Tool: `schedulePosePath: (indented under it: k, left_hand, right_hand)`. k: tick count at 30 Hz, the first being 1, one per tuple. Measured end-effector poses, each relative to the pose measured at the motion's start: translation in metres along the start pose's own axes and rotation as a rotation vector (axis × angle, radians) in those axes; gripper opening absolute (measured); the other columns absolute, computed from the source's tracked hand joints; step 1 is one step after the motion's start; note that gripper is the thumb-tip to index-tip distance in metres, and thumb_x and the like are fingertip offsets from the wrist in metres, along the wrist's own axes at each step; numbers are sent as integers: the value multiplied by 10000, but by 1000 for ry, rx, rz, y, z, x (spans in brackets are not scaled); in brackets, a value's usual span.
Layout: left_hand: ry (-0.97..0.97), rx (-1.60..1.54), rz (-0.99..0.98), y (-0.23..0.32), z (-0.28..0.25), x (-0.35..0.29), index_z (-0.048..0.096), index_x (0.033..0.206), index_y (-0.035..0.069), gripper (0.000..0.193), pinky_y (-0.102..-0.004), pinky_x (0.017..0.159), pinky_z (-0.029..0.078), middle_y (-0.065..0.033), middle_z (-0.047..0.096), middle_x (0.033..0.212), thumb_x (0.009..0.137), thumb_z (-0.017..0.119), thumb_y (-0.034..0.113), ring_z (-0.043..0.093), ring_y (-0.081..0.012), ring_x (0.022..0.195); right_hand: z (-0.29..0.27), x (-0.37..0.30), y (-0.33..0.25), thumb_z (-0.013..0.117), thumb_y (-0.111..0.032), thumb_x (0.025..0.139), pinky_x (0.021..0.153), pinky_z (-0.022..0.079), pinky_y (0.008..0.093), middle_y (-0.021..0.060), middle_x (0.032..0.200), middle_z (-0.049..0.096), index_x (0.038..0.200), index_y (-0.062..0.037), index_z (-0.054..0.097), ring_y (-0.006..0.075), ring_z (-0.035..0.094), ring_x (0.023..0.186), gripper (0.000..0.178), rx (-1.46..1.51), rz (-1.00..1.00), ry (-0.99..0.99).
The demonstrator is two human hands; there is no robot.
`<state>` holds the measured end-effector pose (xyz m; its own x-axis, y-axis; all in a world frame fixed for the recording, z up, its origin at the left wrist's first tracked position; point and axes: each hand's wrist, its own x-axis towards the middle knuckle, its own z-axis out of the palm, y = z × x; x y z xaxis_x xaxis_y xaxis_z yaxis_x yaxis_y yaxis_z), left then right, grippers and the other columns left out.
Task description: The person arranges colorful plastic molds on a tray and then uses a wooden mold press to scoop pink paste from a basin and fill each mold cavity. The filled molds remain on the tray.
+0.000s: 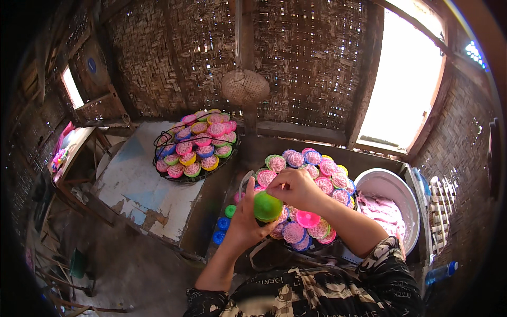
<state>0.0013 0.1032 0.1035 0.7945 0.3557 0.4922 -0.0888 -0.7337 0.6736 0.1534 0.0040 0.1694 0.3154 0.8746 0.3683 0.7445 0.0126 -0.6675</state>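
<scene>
Green cup [267, 206] sits cradled in our left hand [244, 222], fingers curled round its base; it looks light, stiff plastic, best held by the rim. Our right hand [294, 187] pinches, perhaps at dough, over the tray [296, 248], with the pink-batter bucket [392, 186] beyond

A single view looks down from the person's head, the left of two side-by-side fisheye cameras, upright and unmirrored. It faces forward and downward across the surface [138, 182] toward a woven wall [222, 58], whose straight posts bend near the rim. The person's own forearms enter from the lower edge, and both hands, the left hand [244, 219] and right hand [296, 189], sit close below centre. The dark circular rim cuts off the corners.
</scene>
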Motion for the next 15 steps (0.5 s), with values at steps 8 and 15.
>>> schedulePosePath:
  k: [8, 15]
  left_hand:
    - [14, -34, -134, 1, -7, -3, 37, 1455, 77, 1142, -371, 911, 442, -146, 540, 1146, 622, 812, 165, 560, -292, 1055]
    - [104, 56, -155, -4, -18, -11, 105, 1457, 100, 1107, -385, 906, 445, -141, 543, 1150, 606, 808, 187, 562, -296, 1058]
  right_hand:
    - [-7, -1, 37, 648, -178, 752, 624, 517, 355, 146, 732, 659, 817, -38, 700, 274, 655, 680, 163, -39, 111, 123]
    - [6, -13, 79, 606, -187, 720, 665, 503, 426, 144, 708, 644, 737, -76, 683, 326, 632, 690, 136, -288, 150, -8]
